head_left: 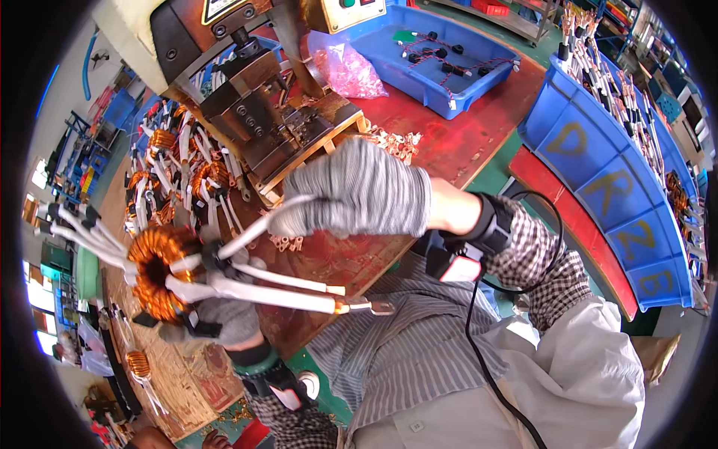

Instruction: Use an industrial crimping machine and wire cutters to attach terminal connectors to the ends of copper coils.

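Our left hand [233,318], its fingers bent and partly hidden, holds the coil [176,247] from beneath, above the surface [198,374] near its left edge. Our right hand [359,191] pinches one lead [258,230]. Pulling hard could kink it; swinging the coil could snag the pile [185,142] by the press [250,112].

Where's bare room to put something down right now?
Mostly bare: red tabletop between the blue tray, copper pieces and right hand; also worn wood between the left hand and the lone coil. Crowded: left of the press, where coils pile up.
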Available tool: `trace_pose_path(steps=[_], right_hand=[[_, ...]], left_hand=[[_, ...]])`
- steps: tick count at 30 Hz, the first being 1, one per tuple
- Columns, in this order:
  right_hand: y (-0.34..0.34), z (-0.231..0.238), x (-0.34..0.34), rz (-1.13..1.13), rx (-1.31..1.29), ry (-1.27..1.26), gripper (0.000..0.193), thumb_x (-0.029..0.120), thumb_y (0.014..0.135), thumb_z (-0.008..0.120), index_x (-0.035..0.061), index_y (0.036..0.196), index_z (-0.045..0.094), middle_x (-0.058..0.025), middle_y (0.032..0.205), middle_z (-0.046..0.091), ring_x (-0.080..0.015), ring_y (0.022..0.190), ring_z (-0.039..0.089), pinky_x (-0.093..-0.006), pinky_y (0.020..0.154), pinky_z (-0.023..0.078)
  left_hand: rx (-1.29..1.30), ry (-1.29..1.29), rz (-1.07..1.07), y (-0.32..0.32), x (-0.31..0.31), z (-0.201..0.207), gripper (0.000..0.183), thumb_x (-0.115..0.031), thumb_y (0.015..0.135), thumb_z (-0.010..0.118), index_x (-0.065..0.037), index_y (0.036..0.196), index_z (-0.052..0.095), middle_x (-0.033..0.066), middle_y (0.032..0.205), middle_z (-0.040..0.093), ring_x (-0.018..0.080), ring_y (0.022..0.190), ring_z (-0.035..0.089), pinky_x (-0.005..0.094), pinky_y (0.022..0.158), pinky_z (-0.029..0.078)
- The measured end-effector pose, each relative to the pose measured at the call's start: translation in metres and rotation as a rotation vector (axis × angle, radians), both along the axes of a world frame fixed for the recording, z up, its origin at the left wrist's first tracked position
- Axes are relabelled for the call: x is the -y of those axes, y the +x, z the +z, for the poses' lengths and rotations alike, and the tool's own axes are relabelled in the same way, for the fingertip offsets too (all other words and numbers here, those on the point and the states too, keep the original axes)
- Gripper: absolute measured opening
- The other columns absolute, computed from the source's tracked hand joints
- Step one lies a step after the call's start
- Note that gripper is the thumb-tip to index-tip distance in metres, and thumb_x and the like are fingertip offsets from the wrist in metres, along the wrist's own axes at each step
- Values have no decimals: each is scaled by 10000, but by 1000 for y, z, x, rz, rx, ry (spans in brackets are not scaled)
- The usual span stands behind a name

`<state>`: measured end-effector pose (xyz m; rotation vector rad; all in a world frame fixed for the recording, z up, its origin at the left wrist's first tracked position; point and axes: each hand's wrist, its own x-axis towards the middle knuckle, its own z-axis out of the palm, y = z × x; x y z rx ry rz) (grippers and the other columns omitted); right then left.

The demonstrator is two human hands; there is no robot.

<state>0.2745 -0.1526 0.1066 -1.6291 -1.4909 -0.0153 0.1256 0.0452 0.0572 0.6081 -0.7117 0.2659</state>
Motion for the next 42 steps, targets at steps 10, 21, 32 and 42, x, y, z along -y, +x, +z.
trace_pose_path(steps=[10, 21, 32, 42], right_hand=[[70, -58, 21, -94, 299, -232, 164, 248, 767, 543, 93, 817, 559, -85, 705, 541, -274, 654, 546, -370, 550, 447], [55, -79, -17, -39, 838, -471, 98, 138, 649, 551, 75, 688, 614, -93, 749, 590, -242, 767, 569, -344, 656, 442], [79, -65, -23, 210, -1125, 24, 187, 221, 870, 462, 38, 896, 483, -61, 846, 567, -128, 685, 580, -241, 566, 506], [68, -57, -33, 67, -1174, 28, 160, 193, 827, 559, 38, 862, 563, -3, 680, 542, -61, 562, 529, -173, 451, 432]], left_hand=[[-47, -335, 311, 53, -50, -21, 791, -582, 694, 538, -85, 1273, 330, 173, 1238, 393, 333, 1095, 412, 483, 988, 271], [-271, -346, 493, 46, -41, -48, 780, -566, 676, 584, -116, 1270, 352, 119, 1275, 378, 344, 1150, 357, 542, 963, 253], [-423, -255, 708, 52, -33, -42, 799, -551, 663, 604, -140, 1286, 321, 117, 1283, 363, 332, 1165, 346, 565, 963, 245], [-370, -223, 620, 51, -29, -44, 796, -576, 681, 576, -153, 1297, 302, 99, 1292, 362, 335, 1152, 372, 565, 959, 260]])
